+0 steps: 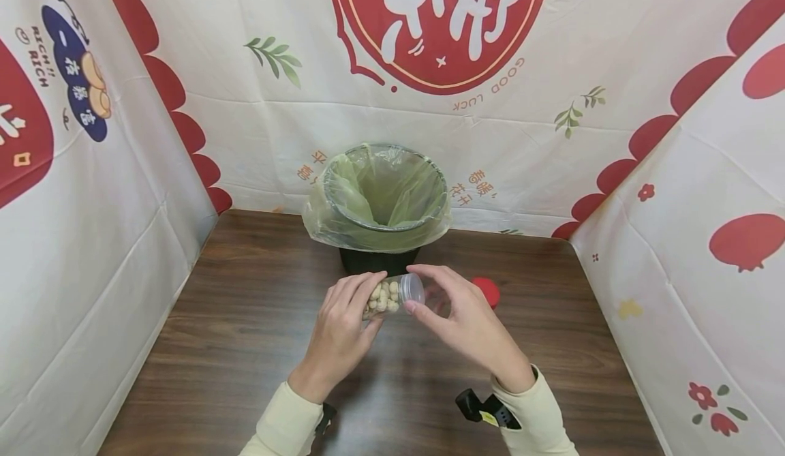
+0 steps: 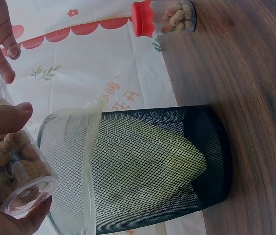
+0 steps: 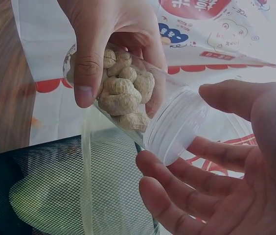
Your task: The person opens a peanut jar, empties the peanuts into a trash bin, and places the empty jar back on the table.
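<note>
Cream sleeves [image 1: 285,423] are running in from the bottom edge of the head view, nearest of all. White cloth [image 1: 239,112] with red printing is hanging behind and along both sides of a dark wood-grained counter [image 1: 227,320]. Near the counter's back edge a black mesh bin [image 1: 379,261] is standing, and a translucent yellow-green liner [image 1: 374,240] is draping over its rim. On the near side of the bin, the left hand [image 1: 340,323] is gripping a clear jar [image 1: 388,296], thumb and fingers wrapping its sides; the right hand [image 1: 469,316] is framing the jar's ridged translucent top, fingers spread and loosely bent, thumb tip lying at the edge. That jar is tilting, raised off the counter, its top pointing toward the right hand. Just right of the bin, a second jar [image 2: 177,18] is standing upright, wearing a red lid [image 2: 142,18]. Shelled-in peanuts [image 3: 121,95] are sitting inside both jars.
</note>
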Tool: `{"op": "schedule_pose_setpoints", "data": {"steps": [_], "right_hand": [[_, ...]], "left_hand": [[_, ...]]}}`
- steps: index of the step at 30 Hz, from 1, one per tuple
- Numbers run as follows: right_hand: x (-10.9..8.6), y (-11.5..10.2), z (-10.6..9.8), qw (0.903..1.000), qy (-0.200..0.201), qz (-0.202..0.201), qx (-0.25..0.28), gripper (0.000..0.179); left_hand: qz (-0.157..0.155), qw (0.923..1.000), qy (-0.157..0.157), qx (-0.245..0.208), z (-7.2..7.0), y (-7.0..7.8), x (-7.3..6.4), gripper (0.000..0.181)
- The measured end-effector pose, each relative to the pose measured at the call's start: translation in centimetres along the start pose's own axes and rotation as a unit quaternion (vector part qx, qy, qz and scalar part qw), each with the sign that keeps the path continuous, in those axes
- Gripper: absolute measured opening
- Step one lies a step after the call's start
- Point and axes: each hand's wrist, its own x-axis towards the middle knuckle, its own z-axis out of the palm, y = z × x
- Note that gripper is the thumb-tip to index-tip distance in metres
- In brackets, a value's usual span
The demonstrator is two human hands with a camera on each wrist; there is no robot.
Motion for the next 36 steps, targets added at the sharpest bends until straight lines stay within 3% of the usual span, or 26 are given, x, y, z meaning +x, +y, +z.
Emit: {"op": "schedule_pose_setpoints", "data": {"steps": [16,23,29,36], "right_hand": [[-0.05,0.24,-0.2,0.9982,-0.006,-0.058,-0.013,0.056],[-0.06,0.33,-0.32,0.9994,-0.02,-0.025,-0.013,0.066],[-0.05,0.2,-0.27,0.9994,-0.03,0.016,-0.001,0.06],[0.05,0.15,-0.14,0.9995,-0.031,0.009,-0.002,0.057]], "left_hand": [[0.001,1.0,0.0,0.001,0.11,0.0,0.0,0.071],[0.001,1.0,0.001,0.006,0.12,-0.02,-0.01,0.072],[0.003,1.0,0.0,0.007,0.08,0.0,0.03,0.071],[0.011,0.9999,0.005,0.011,-0.03,-0.03,0.03,0.071]]}}
